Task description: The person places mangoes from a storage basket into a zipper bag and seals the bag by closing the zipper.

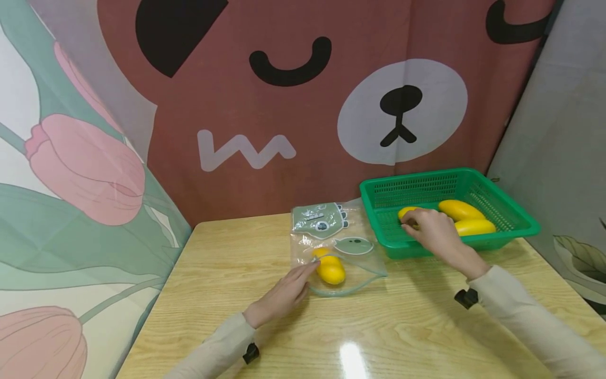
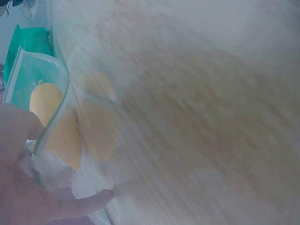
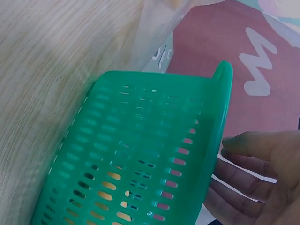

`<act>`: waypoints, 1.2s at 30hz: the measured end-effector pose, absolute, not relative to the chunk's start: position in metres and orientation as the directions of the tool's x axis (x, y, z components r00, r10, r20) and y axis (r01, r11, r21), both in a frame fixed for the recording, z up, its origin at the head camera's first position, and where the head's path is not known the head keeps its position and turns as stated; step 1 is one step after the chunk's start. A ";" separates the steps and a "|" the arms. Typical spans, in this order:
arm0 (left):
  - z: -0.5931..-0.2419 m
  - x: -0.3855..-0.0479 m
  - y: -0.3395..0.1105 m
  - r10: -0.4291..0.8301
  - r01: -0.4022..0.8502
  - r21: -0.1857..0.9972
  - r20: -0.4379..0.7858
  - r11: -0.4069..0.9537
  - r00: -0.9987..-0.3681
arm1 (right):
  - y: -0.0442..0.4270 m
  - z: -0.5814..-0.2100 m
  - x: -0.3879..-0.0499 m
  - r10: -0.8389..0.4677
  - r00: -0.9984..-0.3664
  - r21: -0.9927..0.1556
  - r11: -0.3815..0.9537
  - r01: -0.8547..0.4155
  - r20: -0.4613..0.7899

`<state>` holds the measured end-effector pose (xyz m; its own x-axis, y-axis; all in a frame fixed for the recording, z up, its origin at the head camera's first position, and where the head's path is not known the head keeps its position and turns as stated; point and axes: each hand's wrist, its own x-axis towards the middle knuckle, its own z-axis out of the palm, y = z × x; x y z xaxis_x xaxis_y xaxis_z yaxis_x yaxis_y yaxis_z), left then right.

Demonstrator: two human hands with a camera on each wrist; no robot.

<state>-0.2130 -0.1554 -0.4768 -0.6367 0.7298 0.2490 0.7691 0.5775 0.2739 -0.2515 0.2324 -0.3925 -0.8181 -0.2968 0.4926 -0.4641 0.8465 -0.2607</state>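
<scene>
A clear plastic bag (image 1: 355, 287) with a green printed design lies on the table, its mouth gaping toward me. Inside it are yellow mangoes (image 1: 331, 270), one partly behind another. My left hand (image 1: 286, 289) holds the left corner of the bag's mouth; in the left wrist view, the bag's edge (image 2: 60, 110) runs up to the thumb. My right hand (image 1: 433, 231) reaches over the green basket (image 1: 390, 251), fingers loosely bent. Beside its fingertips is a yellow mango (image 1: 406, 211), partly hidden by the hand; whether they touch cannot be told.
Two more mangoes, one behind (image 1: 459, 209) and one in front (image 1: 475, 227), lie in the right part of the basket. The wooden table (image 1: 227, 252) ends at a hanging bear-print cloth (image 1: 236, 195). Printed cloth also hangs at the left and right.
</scene>
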 end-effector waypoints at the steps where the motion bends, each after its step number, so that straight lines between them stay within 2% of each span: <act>1: -0.477 -0.213 -0.155 0.729 0.768 0.273 0.246 0.580 -0.639 | 0.233 -0.393 -0.252 -0.296 -0.821 -0.261 0.848 -0.462 0.489; 26: -0.477 -0.214 -0.155 0.728 0.755 0.263 0.212 0.601 -0.652 | 0.256 -0.391 -0.261 -0.295 -0.847 -0.227 0.877 -0.424 0.442; 36: -0.478 -0.215 -0.155 0.719 0.747 0.275 0.214 0.605 -0.661 | 0.266 -0.390 -0.265 -0.279 -0.882 -0.221 0.898 -0.379 0.381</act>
